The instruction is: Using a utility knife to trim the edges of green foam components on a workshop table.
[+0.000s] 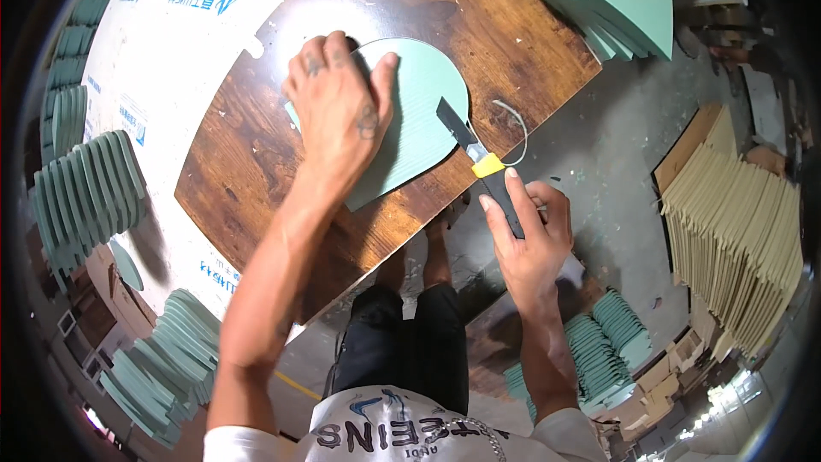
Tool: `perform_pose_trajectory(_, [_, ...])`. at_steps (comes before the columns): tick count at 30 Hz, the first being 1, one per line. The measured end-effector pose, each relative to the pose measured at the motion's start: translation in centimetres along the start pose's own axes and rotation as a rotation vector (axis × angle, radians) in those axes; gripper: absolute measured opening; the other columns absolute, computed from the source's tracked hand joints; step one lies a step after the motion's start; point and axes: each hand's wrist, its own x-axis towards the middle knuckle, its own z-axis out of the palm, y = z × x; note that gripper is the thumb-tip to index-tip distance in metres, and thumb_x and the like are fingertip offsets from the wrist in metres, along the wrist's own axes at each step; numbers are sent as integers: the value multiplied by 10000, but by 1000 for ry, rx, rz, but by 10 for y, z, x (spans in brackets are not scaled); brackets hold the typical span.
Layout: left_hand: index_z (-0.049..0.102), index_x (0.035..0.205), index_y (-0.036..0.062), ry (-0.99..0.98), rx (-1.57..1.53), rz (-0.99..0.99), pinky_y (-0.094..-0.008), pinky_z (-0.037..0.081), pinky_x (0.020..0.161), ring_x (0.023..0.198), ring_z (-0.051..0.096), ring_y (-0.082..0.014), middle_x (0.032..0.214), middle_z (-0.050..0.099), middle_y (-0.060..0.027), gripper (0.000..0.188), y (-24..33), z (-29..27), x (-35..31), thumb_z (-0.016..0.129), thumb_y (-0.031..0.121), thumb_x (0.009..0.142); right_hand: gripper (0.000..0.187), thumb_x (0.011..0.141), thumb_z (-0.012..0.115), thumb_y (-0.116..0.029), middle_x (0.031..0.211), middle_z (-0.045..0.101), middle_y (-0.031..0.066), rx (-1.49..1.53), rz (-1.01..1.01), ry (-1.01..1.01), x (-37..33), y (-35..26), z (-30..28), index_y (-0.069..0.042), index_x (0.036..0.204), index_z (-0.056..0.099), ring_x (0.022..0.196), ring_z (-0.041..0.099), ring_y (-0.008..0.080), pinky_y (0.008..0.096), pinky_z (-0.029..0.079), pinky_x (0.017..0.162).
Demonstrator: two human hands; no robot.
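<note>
On a brown wood-grain board [248,162] lies a pale green, round-edged sheet [428,77] with fine lines across it. My left hand [338,107] rests flat on its left part, fingers stretched forward and thumb apart, hiding some of the sheet. In my right hand [534,235] is a black and yellow utility knife [494,175], gripped by its handle. Its dark blade [453,120] points up and left at the sheet's right edge; whether it touches cannot be made out. A thin curled offcut strip [523,133] hangs beside the blade, past the board's edge.
Stacked green sheets [607,0] overhang the board's far right corner. More green stacks [90,197] stand at left on the white printed surface [162,43]. A tall pile of tan sheets [735,239] stands at right. Further green bundles [599,346] sit low, near my right forearm.
</note>
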Motion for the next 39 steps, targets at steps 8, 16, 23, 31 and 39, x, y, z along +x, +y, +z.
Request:
perform_pose_trajectory(8, [573,1163,-68,97,6,75,-519,406,938,1068,499,-370,1132,546,-241,351,-9,-3,-12,596,245,1007,479,745,897,-184,962,561,47,-49,-114,-38,33,15,-5,-128,1187,722,795,550,245,360,502,635])
perform_pose_trajectory(16, [560,1168,-72,98,-72,84,-515,415,909,1035,514,-368,1092,549,-234,322,-9,-5,-13,626,186,986,413,816,847,-226,987,593,60,23,-240,-32,70,25,9,-143,1203,729,795,569,261,368,506,584])
perform_pose_trajectory(23, [565,1167,-79,107,-75,88,-511,417,900,1021,510,-369,1112,545,-240,337,-5,-8,-13,606,206,992,361,781,852,-213,929,634,63,38,-266,-91,117,29,16,-109,1122,792,831,604,225,336,522,670])
perform_pose_trajectory(31, [646,1179,6,-129,-210,494,-446,450,1004,1144,551,-326,1228,601,-175,422,-29,-22,24,609,391,1011,400,834,828,-226,917,631,65,74,-264,-182,87,36,-5,-138,1216,749,823,597,245,362,512,637])
perform_pose_trajectory(39, [498,1305,-157,147,77,-257,-623,305,1052,1245,432,-456,1249,498,-354,688,15,-5,-18,598,443,983,475,748,899,-152,991,571,96,-39,-169,-173,23,1,-24,-68,1180,719,832,557,265,368,509,642])
